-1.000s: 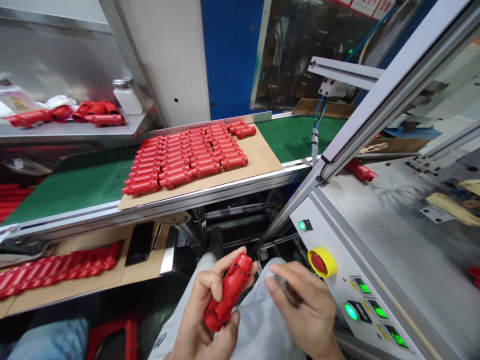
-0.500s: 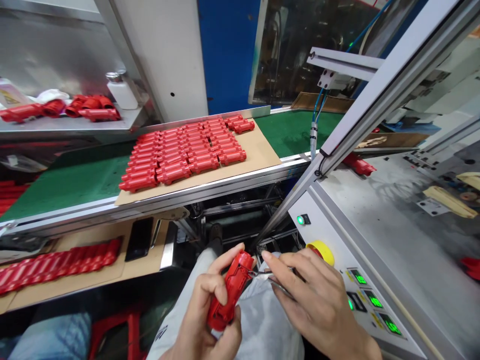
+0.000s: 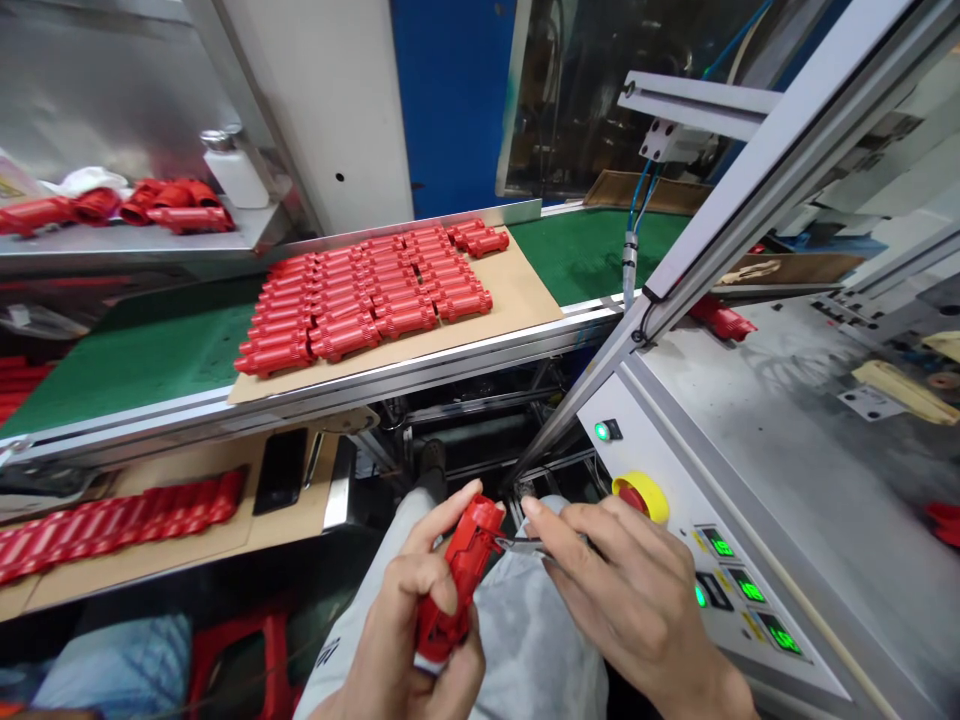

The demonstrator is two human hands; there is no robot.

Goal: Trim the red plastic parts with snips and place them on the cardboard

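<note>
My left hand is wrapped round a red plastic housing, a ribbed tube-like part tilted with its upper end away from me. Its index finger lies along the upper side and the thumb presses near the lower end. In my right hand is a pair of slim metal tweezers, pinched between thumb and fingers. Their tips meet the right side of the housing near its upper end. What the tips grip, if anything, is too small to make out. Both hands are above my lap.
Rows of red housings lie on cardboard over a green conveyor belt. More red parts line a lower shelf beside a black phone. A control panel with a yellow-ringed button and metal frame post stand right.
The housing has turned slightly in my left hand, and the tweezers look more closed, with their tips still at its right side. The view has shifted a little.
</note>
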